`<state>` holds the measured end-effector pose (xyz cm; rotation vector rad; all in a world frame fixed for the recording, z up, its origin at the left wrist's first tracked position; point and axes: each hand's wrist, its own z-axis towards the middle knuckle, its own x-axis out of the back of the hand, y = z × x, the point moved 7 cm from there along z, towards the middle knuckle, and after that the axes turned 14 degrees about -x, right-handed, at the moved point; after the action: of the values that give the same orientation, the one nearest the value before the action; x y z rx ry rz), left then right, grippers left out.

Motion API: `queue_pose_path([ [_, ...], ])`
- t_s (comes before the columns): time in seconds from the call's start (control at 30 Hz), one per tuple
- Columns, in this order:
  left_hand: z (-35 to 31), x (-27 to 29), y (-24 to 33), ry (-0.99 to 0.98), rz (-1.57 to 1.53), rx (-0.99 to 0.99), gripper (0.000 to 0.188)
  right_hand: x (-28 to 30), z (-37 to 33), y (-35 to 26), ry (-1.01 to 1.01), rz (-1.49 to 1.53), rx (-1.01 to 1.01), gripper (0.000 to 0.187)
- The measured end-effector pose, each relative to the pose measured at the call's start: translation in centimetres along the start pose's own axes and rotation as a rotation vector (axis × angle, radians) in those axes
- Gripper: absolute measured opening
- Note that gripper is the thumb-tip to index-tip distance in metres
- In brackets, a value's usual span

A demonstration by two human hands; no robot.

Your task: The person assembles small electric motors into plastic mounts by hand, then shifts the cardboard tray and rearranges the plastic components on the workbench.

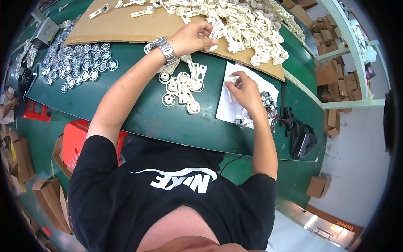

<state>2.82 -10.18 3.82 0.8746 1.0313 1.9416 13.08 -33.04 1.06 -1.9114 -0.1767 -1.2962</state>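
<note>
My left hand (192,38), with a metal watch on its wrist, is at the near edge of a big heap of cream plastic parts (247,31). Its thumb and fingers close around one of these parts, which have a ring end and a flat arm. Over white paper sheets (225,107), my right hand (247,91) pinches a small whitish plastic part (231,79), mostly covered by the fingers. Between my forearms, a smaller group of cream parts (183,86) lies on the green table. Small dark wired components (268,103) sit beside my right wrist.
Cardboard (126,25) lies under the heap. Many silvery round pieces (86,63) spread at the left. A black bag (301,136) rests near the table's right end. A red stool (75,140) stands at the near left, and cardboard boxes (52,201) are on the floor.
</note>
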Motion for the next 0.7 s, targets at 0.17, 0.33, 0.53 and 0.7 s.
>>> queue_pose_path([
  [0.17,-0.4,-1.2,-0.4,-0.035,-0.150,0.102,0.052,1.5,0.4,-0.7,-0.177,0.618,-0.001,0.036],
  [0.33,-0.3,-0.1,0.1,-0.038,-0.228,0.107,0.046,6.9,-4.4,0.8,-0.013,-0.094,0.066,0.016],
  [0.53,-0.8,-1.3,2.1,-0.073,-0.425,0.105,0.047,1.3,-10.6,1.7,-0.110,-0.477,-0.060,0.044],
  [0.7,-1.4,-1.9,3.7,-0.150,-0.719,0.149,0.047,3.2,-10.3,1.6,-0.123,-0.272,-0.030,0.026],
])
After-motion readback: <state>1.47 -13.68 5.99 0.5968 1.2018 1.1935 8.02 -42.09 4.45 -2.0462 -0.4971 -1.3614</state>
